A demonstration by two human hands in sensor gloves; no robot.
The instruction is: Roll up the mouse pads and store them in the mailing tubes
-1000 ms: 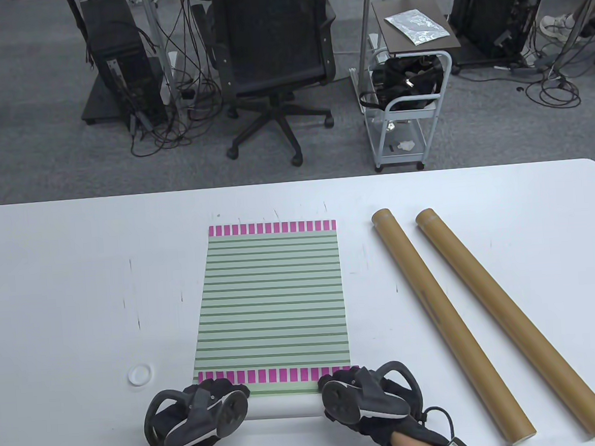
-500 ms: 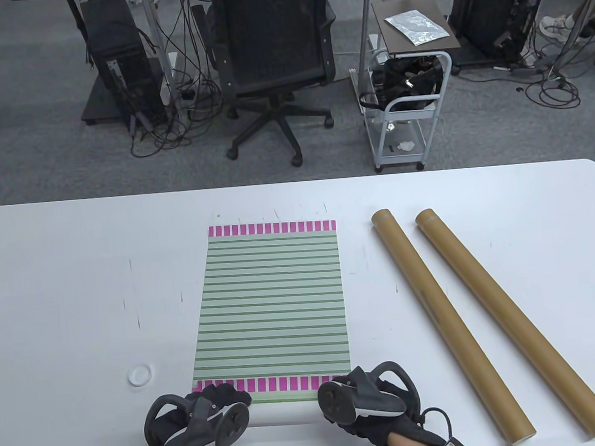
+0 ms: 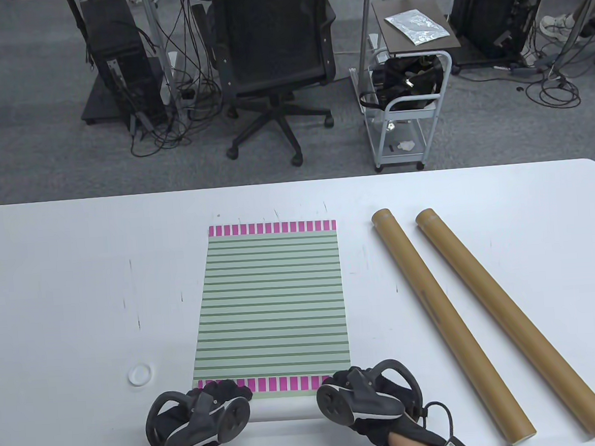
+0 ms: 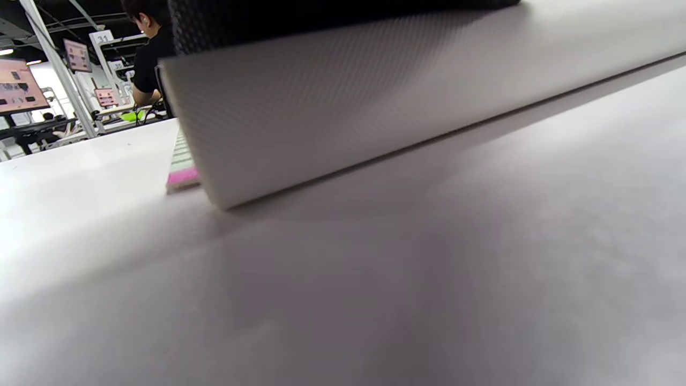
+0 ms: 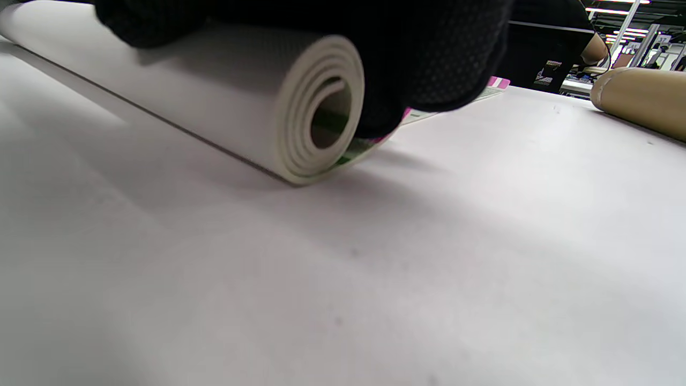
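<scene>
The green-striped rectangular mouse pad with magenta end bands (image 3: 270, 306) lies flat mid-table, its near end wound into a white-backed roll (image 3: 284, 410) at the table's near edge. The left hand (image 3: 199, 418) and right hand (image 3: 363, 399) each grip one end of this roll, fingers curled over it. Two brown cardboard mailing tubes (image 3: 450, 324) lie diagonally to the right, apart from the pad.

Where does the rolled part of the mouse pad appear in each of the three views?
Table view: rolled part, bottom centre, between the left hand and the right hand.
Left wrist view: pale roll across the top half.
Right wrist view: spiral end, upper centre.
Shared landmark: the pink strip.
</scene>
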